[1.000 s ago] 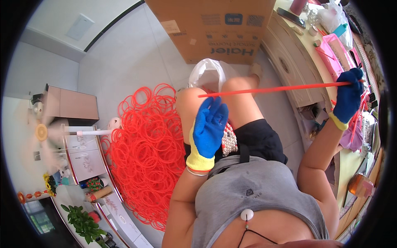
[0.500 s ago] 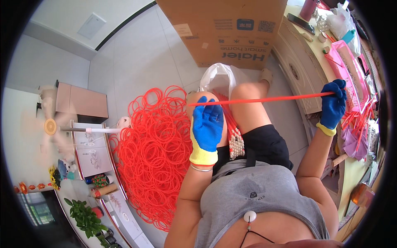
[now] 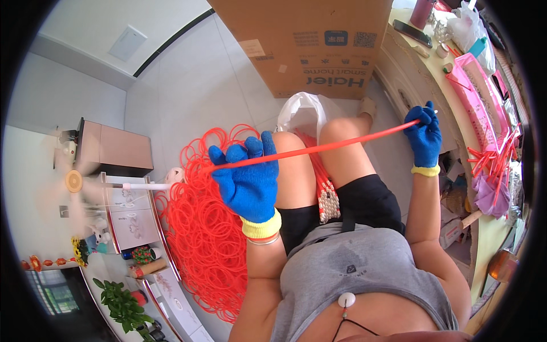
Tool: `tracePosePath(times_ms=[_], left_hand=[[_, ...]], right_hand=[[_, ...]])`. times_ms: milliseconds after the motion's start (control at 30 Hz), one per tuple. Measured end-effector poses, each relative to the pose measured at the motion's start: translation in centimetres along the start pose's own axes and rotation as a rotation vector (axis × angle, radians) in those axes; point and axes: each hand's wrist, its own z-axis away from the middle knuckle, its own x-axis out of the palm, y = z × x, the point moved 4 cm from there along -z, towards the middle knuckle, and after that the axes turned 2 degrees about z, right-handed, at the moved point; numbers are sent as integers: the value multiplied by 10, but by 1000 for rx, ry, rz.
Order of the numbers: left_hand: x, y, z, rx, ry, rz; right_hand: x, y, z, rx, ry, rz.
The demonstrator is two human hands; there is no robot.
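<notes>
Both blue-gloved hands have drifted apart since a moment ago – the left hand (image 3: 249, 181) mid-frame and the right hand (image 3: 424, 138) at upper right each stay closed on the red tube (image 3: 319, 149), now stretched straighter across the knees, above the red ring pile (image 3: 208, 245).

A big brown cardboard box (image 3: 310, 40) with a blue label stands beyond the knees.

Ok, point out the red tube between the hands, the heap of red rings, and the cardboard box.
red tube (image 3: 342, 143), head view, on its middle span over the knees.
heap of red rings (image 3: 205, 251), head view, on the pile's centre.
cardboard box (image 3: 296, 34), head view, on its brown side.
</notes>
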Motion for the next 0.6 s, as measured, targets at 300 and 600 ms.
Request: tracePosePath(times_ms=[300,600], left_hand=[[-1,1,3,26,33,3],[53,45,5,-199,-646,149]], right_hand=[[-45,19,4,-152,473,48],[119,72,48,253,-610,354]])
